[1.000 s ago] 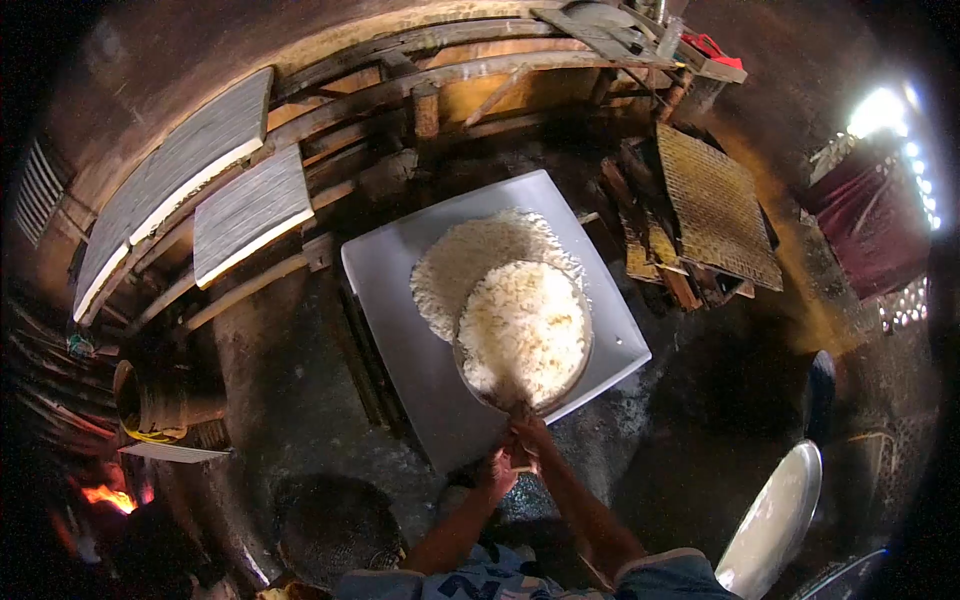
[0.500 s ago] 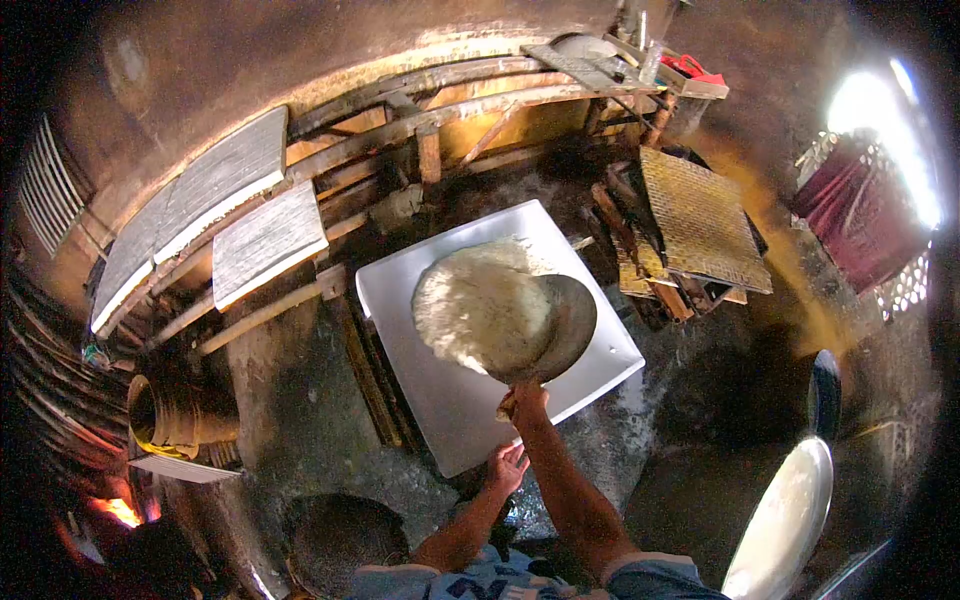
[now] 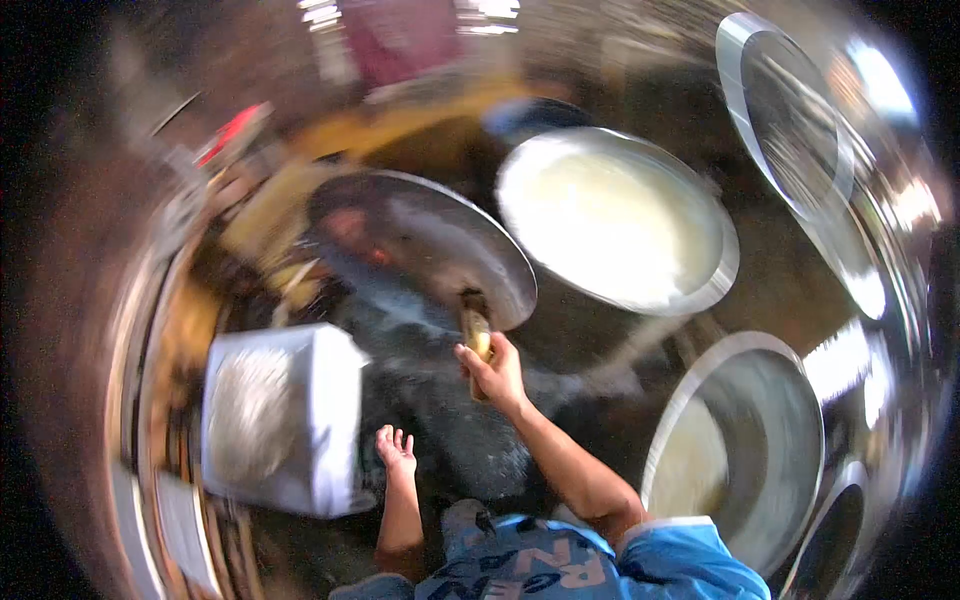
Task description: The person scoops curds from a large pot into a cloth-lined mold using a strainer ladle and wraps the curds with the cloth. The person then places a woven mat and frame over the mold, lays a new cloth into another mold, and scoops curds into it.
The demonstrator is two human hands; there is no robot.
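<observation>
My right hand [image 3: 494, 374] grips the light-coloured handle of a large round metal pan [image 3: 420, 235]. The pan is held out in front of me, tilted, and its surface looks dark and shiny. Held low and away from everything, my left hand [image 3: 396, 448] has its fingers spread and carries nothing. To its left is a white square tray [image 3: 340, 430] with a pale, wet-looking mass [image 3: 255, 410] spread on it.
A wide metal basin [image 3: 610, 220] of creamy white liquid stands ahead to the right. Nearer on the right is another large basin [image 3: 765, 440] with pale contents. A red item [image 3: 235, 133] lies far left. Motion blurs much of the room.
My view and body have swung right, away from the white tray. The pan has left the tray with my right hand and moved toward the basins. The pale mass stays on the tray.
</observation>
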